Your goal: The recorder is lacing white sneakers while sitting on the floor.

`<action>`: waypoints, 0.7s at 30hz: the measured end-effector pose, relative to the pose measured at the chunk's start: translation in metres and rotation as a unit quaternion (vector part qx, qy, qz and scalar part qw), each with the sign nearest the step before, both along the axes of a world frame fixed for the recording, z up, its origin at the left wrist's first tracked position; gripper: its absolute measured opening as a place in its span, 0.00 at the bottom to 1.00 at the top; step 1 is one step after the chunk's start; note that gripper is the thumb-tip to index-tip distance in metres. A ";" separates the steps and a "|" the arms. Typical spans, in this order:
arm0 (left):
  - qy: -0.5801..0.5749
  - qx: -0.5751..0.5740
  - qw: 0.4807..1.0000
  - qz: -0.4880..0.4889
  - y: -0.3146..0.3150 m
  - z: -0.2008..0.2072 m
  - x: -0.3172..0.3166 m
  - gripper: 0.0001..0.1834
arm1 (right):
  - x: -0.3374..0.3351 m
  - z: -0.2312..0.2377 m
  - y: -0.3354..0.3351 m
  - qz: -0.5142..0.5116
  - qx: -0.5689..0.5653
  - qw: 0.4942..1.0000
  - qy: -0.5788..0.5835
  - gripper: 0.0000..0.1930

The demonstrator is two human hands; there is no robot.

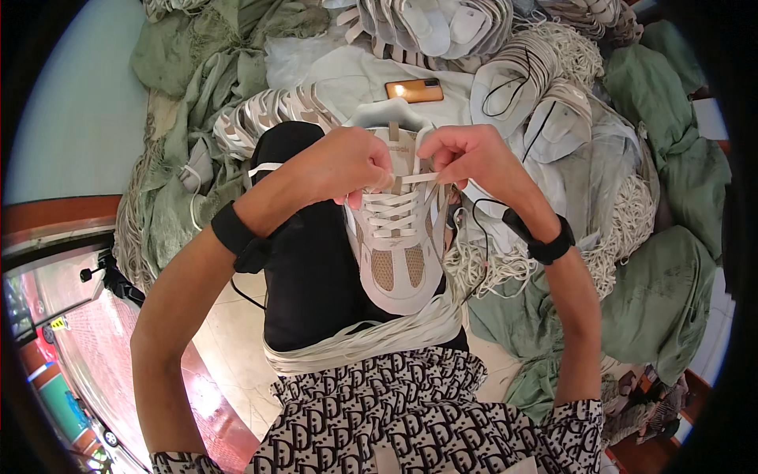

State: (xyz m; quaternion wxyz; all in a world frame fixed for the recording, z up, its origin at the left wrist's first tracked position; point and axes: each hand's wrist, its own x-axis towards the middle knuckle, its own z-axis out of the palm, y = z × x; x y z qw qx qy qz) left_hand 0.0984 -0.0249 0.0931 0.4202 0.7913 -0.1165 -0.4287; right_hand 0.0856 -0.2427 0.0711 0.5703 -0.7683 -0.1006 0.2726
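A white and beige sneaker (392,268) rests on my lap on black trousers, toe toward me; its sole is hidden. Flat cream shoelace (392,215) crosses its lower eyelets in several rows. My left hand (362,167) is closed at the left eyelet edge, fingers pinching the lace beside the tongue (401,148). My right hand (467,156) pinches a stretch of the same lace at the right edge, thumb against forefinger. Between the hands the lace runs across the tongue. A white lace end sticks out left of my left wrist.
A bundle of cream laces (363,347) lies across my lap. Ahead are a phone (414,90), stacked shoe uppers (434,28), more uppers (272,114) at left and tangled laces (624,229) at right. Green cloth sacks (667,292) surround them. Black bands with thin cables circle both wrists.
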 end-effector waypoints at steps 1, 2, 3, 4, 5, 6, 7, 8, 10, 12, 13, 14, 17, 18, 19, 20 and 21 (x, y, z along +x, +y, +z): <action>0.001 0.003 1.000 0.002 0.001 0.000 -0.001 0.05 | 0.000 0.002 -0.002 0.008 0.009 1.000 -0.001 0.14; -0.002 0.000 1.000 0.013 0.001 0.000 -0.002 0.06 | 0.000 0.004 -0.005 0.010 -0.016 0.999 -0.044 0.12; -0.008 -0.016 1.000 0.022 0.001 0.000 -0.003 0.06 | 0.001 0.008 -0.009 0.020 -0.027 0.995 -0.094 0.11; -0.009 -0.004 1.000 0.024 0.001 -0.001 -0.004 0.06 | 0.002 0.011 -0.014 0.011 -0.043 0.995 -0.089 0.11; -0.022 -0.007 0.999 0.034 0.001 -0.002 -0.005 0.07 | 0.004 0.015 -0.020 0.018 -0.074 0.986 -0.145 0.10; -0.040 -0.017 0.998 0.045 0.001 -0.003 -0.007 0.07 | 0.005 0.017 -0.027 0.024 -0.106 0.974 -0.200 0.10; -0.036 -0.012 0.998 0.041 0.001 -0.005 -0.009 0.07 | 0.006 0.019 -0.033 0.006 -0.130 0.977 -0.172 0.09; -0.102 -0.014 0.994 0.033 0.001 -0.007 -0.011 0.07 | 0.007 0.017 -0.037 0.010 -0.123 0.977 -0.172 0.09; -0.171 -0.016 0.985 0.025 0.003 -0.008 -0.019 0.07 | 0.006 0.006 -0.040 0.035 -0.168 0.967 -0.187 0.10; -0.515 0.051 0.855 -0.049 0.007 -0.008 -0.026 0.09 | 0.005 -0.011 -0.037 0.109 -0.203 0.936 -0.264 0.09; -0.507 0.085 0.857 -0.047 0.011 -0.007 -0.032 0.09 | 0.002 -0.017 -0.037 0.107 -0.193 0.932 -0.288 0.08; -0.507 0.083 0.856 -0.052 0.013 -0.006 -0.037 0.09 | -0.001 -0.024 -0.036 0.109 -0.219 0.931 -0.271 0.07; -0.572 0.206 0.783 -0.128 0.015 -0.006 -0.040 0.09 | -0.006 -0.028 -0.039 0.183 -0.360 0.811 -0.423 0.04; -0.574 0.182 0.785 -0.145 0.015 -0.006 -0.039 0.08 | -0.007 -0.025 -0.042 0.187 -0.350 0.808 -0.435 0.04; -0.574 0.143 0.788 -0.169 0.015 -0.008 -0.037 0.07 | -0.008 -0.022 -0.044 0.155 -0.363 0.796 -0.459 0.02; -0.578 0.155 0.785 -0.158 0.014 -0.009 -0.033 0.07 | -0.008 -0.017 -0.046 0.122 -0.374 0.782 -0.484 0.01; -0.553 0.126 0.804 -0.178 0.015 -0.010 -0.030 0.05 | -0.009 -0.012 -0.048 0.100 -0.362 0.779 -0.502 0.01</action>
